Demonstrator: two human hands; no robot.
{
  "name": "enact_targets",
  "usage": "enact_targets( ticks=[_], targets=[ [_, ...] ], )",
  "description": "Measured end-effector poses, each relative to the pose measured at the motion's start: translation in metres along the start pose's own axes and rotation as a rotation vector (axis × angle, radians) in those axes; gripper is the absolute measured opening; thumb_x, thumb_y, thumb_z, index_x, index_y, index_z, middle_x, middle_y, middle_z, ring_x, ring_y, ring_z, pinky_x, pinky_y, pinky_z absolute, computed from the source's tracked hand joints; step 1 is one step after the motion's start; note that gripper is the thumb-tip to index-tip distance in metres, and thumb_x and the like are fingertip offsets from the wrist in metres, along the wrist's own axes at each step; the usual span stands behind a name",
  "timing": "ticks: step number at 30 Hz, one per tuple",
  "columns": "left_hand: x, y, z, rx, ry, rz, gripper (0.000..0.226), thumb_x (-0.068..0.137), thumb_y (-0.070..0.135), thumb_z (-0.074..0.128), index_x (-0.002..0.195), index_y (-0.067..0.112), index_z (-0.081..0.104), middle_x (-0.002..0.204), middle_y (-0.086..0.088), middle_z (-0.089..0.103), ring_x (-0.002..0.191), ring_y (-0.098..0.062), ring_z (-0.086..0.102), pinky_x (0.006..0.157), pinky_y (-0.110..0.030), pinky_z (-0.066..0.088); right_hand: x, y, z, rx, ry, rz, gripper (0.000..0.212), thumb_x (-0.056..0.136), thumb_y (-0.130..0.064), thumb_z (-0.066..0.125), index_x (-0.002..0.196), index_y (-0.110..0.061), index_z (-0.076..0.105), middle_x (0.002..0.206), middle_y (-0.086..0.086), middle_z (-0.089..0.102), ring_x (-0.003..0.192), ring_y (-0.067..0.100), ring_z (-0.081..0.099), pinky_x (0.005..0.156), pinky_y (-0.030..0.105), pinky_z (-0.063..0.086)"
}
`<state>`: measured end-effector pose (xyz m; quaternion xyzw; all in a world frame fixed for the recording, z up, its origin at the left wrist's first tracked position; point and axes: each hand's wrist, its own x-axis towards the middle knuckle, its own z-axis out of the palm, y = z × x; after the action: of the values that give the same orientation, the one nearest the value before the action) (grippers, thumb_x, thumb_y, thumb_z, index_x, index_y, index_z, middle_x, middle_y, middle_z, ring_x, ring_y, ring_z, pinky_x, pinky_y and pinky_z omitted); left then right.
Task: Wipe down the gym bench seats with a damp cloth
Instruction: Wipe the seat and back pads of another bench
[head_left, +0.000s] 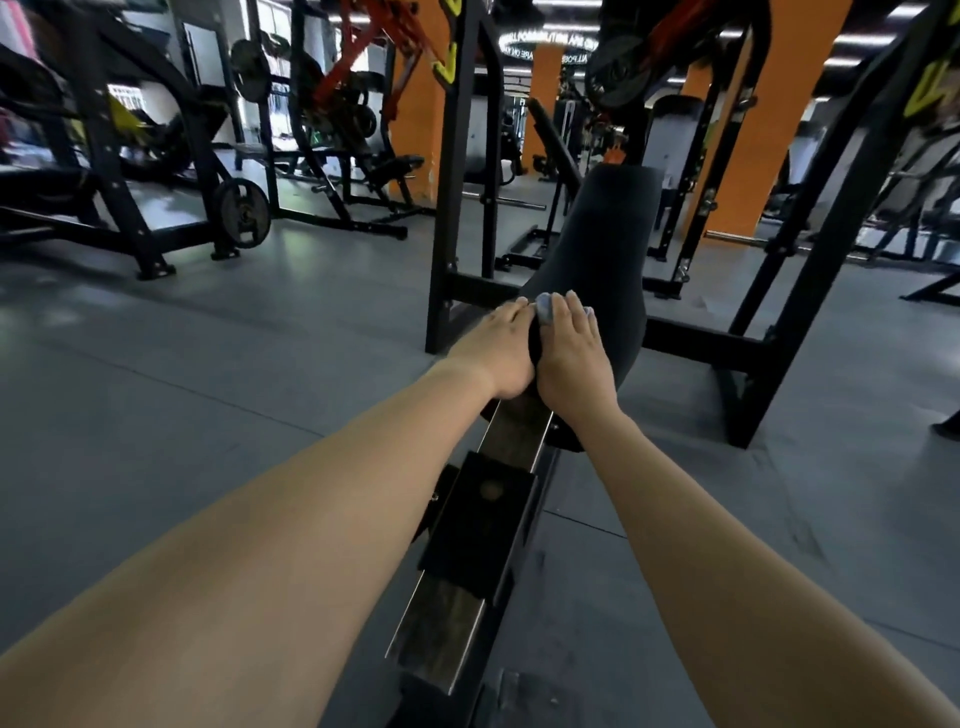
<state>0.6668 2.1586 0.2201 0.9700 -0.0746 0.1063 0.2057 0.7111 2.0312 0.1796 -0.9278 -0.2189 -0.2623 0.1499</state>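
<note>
Head view showed both arms stretched forward to the near end of the black bench seat (602, 234), which sloped up and away between the uprights of a dark rack (457, 156). The right hand (571, 358) lay palm-down on the padding with its fingers bent over a pale blue cloth (546, 307). The cloth was bunched small, so only bits of it peeked out between and beyond the fingers. The left hand (501, 345) rested just beside it on the seat's left edge, fingers relaxed and gripping nothing, its fingertips close to the cloth. Wiping seemed barely begun, since the long upper stretch of the seat lay beyond the hands. The likeliest fault was patchy coverage: a cloth wadded this tightly would clean only a narrow stripe per pass and leave dry bands. It might also squirm out from under the fingers on a hard push. The bare left hand could smear the dampened vinyl or slide off the rounded edge toward the steel rail (467, 587) below.
</note>
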Motion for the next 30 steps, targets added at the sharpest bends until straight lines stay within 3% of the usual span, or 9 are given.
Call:
enact_targets(
  ticks=[3,7,10,13,16,18,20,25,30],
  targets=[
    [0.001,0.000,-0.001,-0.004,0.008,0.016,0.082,0.096,0.011,0.058,0.165,0.016,0.014,0.172,-0.002,0.009,0.158,-0.025,0.014,0.127,-0.044,0.022,0.002,-0.009,-0.007,0.050,0.021,0.077,0.053,0.103,-0.011,0.045,0.154,-0.002,0.034,0.166,0.016,0.018,0.157,0.033,0.004,0.128,0.049,0.008],
    [0.002,-0.008,0.003,0.029,0.068,0.089,0.080,0.096,0.016,0.063,0.163,0.013,0.019,0.170,-0.005,0.017,0.153,-0.029,0.024,0.124,-0.042,0.028,0.002,-0.018,-0.011,0.334,0.079,0.278,0.050,0.110,-0.022,0.028,0.158,-0.008,0.029,0.166,0.012,0.023,0.156,0.027,0.014,0.128,0.039,0.013],
    [0.005,-0.020,0.006,0.021,0.089,0.157,0.078,0.094,0.011,0.059,0.163,0.014,0.021,0.169,-0.004,0.019,0.152,-0.028,0.023,0.122,-0.043,0.031,0.005,-0.016,-0.007,0.416,0.263,0.456,0.046,0.109,-0.028,0.023,0.138,-0.007,0.051,0.138,0.013,0.056,0.128,0.029,0.052,0.099,0.039,0.042],
    [0.006,-0.033,0.006,-0.037,0.110,0.226,0.076,0.093,0.006,0.054,0.162,0.014,0.024,0.168,-0.002,0.022,0.151,-0.026,0.023,0.123,-0.041,0.030,0.011,-0.017,-0.004,0.485,0.315,0.618,0.042,0.110,-0.029,0.025,0.134,-0.014,0.055,0.124,0.004,0.058,0.110,0.020,0.055,0.087,0.035,0.041],
    [0.008,-0.046,0.008,-0.174,0.157,0.283,0.070,0.093,0.002,0.052,0.159,0.014,0.032,0.165,0.000,0.030,0.148,-0.024,0.029,0.121,-0.038,0.032,0.018,-0.026,0.006,0.281,0.354,0.455,0.040,0.109,-0.028,0.027,0.136,-0.018,0.055,0.133,0.001,0.057,0.121,0.020,0.053,0.103,0.037,0.042],
    [0.011,-0.054,0.011,-0.296,0.195,0.296,0.063,0.095,0.002,0.051,0.156,0.014,0.038,0.159,0.001,0.038,0.142,-0.021,0.035,0.117,-0.037,0.036,0.021,-0.026,0.020,-0.003,0.283,0.225,0.041,0.108,-0.027,0.030,0.144,-0.021,0.048,0.144,-0.004,0.051,0.135,0.015,0.042,0.117,0.033,0.031],
    [0.013,-0.065,0.015,-0.394,0.228,0.305,0.057,0.097,0.005,0.053,0.152,0.014,0.041,0.154,0.002,0.041,0.138,-0.019,0.037,0.115,-0.035,0.038,0.024,-0.021,0.025,-0.173,0.181,0.106,0.045,0.108,-0.031,0.027,0.151,-0.022,0.038,0.149,-0.006,0.044,0.141,0.015,0.036,0.120,0.037,0.028],
    [0.023,-0.084,0.025,-0.487,0.216,0.344,0.052,0.098,0.013,0.056,0.148,0.017,0.042,0.153,0.001,0.040,0.140,-0.019,0.039,0.116,-0.034,0.036,0.010,-0.016,0.008,-0.120,0.226,0.065,0.045,0.110,-0.037,0.023,0.147,-0.021,0.044,0.145,-0.005,0.049,0.135,0.012,0.042,0.117,0.032,0.034],
    [0.041,-0.102,0.024,-0.503,0.144,0.394,0.052,0.100,0.019,0.057,0.149,0.016,0.039,0.153,0.001,0.038,0.137,-0.020,0.039,0.113,-0.036,0.038,0.024,-0.012,0.004,0.146,0.296,0.585,0.053,0.101,-0.041,0.021,0.125,-0.023,0.064,0.120,-0.007,0.067,0.117,0.014,0.057,0.098,0.037,0.044]
  ],
)
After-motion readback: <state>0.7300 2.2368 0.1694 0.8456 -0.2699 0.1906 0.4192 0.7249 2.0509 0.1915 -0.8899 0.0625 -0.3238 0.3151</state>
